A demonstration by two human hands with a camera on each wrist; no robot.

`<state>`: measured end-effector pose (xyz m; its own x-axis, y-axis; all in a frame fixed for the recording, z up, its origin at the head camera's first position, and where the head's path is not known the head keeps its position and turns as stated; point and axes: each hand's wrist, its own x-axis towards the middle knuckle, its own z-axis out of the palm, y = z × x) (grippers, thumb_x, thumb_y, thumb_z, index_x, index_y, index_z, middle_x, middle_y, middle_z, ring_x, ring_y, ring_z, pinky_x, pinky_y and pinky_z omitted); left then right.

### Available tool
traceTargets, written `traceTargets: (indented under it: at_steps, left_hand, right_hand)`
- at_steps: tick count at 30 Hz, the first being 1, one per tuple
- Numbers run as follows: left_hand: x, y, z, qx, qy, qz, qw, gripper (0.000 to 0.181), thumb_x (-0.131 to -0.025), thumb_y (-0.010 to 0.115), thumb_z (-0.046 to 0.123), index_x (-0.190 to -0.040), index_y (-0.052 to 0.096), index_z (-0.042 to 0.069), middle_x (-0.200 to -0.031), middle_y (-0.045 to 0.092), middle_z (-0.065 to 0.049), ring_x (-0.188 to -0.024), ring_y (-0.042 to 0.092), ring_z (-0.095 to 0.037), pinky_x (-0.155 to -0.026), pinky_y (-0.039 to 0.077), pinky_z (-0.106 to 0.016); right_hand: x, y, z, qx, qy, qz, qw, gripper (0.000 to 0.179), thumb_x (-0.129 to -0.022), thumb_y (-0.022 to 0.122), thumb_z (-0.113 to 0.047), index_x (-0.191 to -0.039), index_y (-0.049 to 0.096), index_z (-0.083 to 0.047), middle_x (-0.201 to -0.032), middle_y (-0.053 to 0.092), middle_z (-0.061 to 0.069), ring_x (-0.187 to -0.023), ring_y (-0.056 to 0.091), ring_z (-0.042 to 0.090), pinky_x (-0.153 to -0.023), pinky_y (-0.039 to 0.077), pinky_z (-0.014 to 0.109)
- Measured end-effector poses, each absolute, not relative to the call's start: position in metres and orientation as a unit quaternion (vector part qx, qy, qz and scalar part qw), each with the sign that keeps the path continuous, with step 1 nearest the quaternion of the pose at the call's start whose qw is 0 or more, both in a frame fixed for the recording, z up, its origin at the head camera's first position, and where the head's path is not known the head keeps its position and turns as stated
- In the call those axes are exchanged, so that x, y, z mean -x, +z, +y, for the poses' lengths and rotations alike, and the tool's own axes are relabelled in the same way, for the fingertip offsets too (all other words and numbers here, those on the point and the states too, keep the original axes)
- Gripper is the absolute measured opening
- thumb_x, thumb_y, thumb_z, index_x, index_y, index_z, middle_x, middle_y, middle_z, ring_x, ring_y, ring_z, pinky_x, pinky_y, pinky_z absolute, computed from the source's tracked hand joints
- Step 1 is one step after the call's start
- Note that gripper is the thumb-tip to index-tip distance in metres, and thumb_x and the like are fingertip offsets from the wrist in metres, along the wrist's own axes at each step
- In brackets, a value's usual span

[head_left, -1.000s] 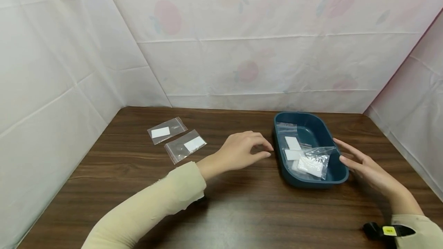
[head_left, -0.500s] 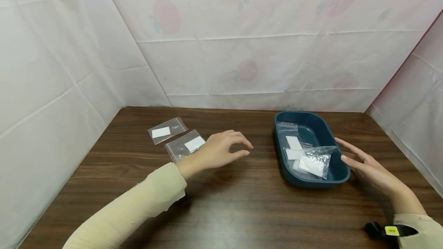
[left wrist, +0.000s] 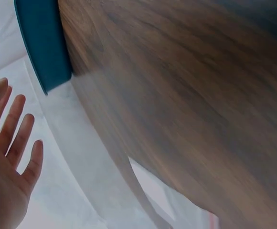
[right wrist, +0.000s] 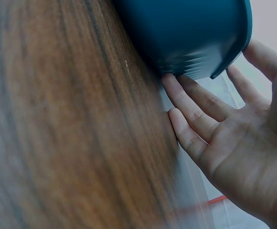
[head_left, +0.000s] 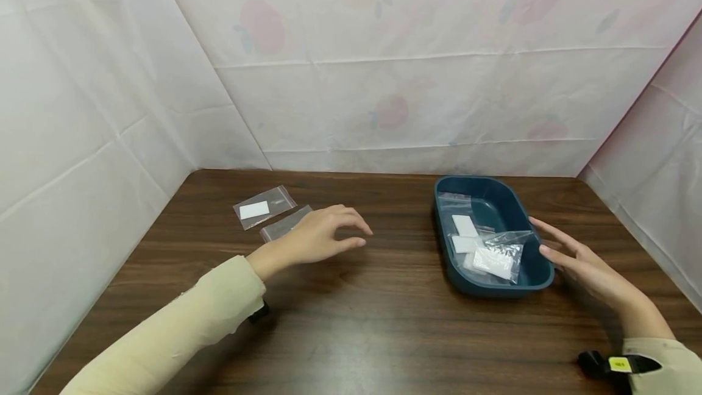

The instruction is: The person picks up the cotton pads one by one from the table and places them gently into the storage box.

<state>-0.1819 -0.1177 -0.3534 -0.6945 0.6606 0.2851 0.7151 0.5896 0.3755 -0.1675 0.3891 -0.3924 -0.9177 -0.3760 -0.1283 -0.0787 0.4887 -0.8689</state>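
A blue plastic bin stands on the right of the table, with several clear zip bags bearing white labels inside it. My right hand rests against the bin's right side, its fingers extended and touching the wall, as the right wrist view also shows. Over the table's middle my left hand hovers with relaxed fingers and holds nothing. Beneath and behind it lies one zip bag, partly hidden by the hand. Farther left and back, another zip bag with a white label lies flat.
The dark wood table ends at pale fabric walls at the back and both sides. A black strap with a yellow tag is around the right wrist.
My left hand has moved left, away from the bin, and now covers part of the nearer bag. The right hand and the bin have hardly moved.
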Motion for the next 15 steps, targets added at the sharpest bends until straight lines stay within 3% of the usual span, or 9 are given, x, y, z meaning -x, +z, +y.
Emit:
traceTargets:
  at_steps: [6, 10, 13, 15]
  left_hand:
    - [0.178, -0.354, -0.143, 0.352, -0.241, -0.904, 0.035, 0.021, -0.094, 0.070, 0.032, -0.114, 0.072, 0.027, -0.113, 0.063, 0.019, -0.108, 0.058, -0.010, -0.083, 0.049, -0.037]
    - [0.177, -0.357, -0.157, 0.339, -0.242, -0.909, 0.034, 0.020, -0.093, 0.072, 0.031, -0.113, 0.073, 0.025, -0.112, 0.064, 0.019, -0.113, 0.058, -0.012, -0.106, 0.039, -0.044]
    - [0.177, -0.360, -0.167, 0.331, -0.241, -0.912, 0.029, 0.019, -0.093, 0.072, 0.030, -0.112, 0.073, 0.025, -0.111, 0.064, 0.019, -0.117, 0.058, -0.014, -0.115, 0.028, -0.045]
    - [0.177, -0.362, -0.173, 0.320, -0.239, -0.916, 0.021, 0.019, -0.093, 0.072, 0.031, -0.111, 0.073, 0.027, -0.112, 0.064, 0.020, -0.116, 0.058, -0.013, -0.110, 0.036, -0.044]
  right_hand:
    - [0.167, -0.392, 0.389, 0.129, -0.481, 0.854, 0.152, 0.058, -0.109, 0.041, -0.023, -0.160, 0.015, -0.028, -0.156, 0.026, 0.011, -0.116, 0.039, -0.015, -0.083, 0.043, 0.013]
    - [0.167, -0.392, 0.389, 0.129, -0.482, 0.853, 0.153, 0.058, -0.109, 0.041, -0.023, -0.160, 0.015, -0.028, -0.155, 0.028, 0.011, -0.116, 0.041, -0.015, -0.083, 0.043, 0.014]
    - [0.167, -0.392, 0.389, 0.131, -0.483, 0.852, 0.153, 0.058, -0.109, 0.041, -0.023, -0.160, 0.015, -0.028, -0.154, 0.029, 0.009, -0.116, 0.041, -0.015, -0.083, 0.043, 0.013]
    - [0.167, -0.391, 0.388, 0.134, -0.485, 0.851, 0.152, 0.058, -0.109, 0.041, -0.022, -0.160, 0.015, -0.027, -0.153, 0.030, 0.006, -0.116, 0.041, -0.015, -0.083, 0.043, 0.013]
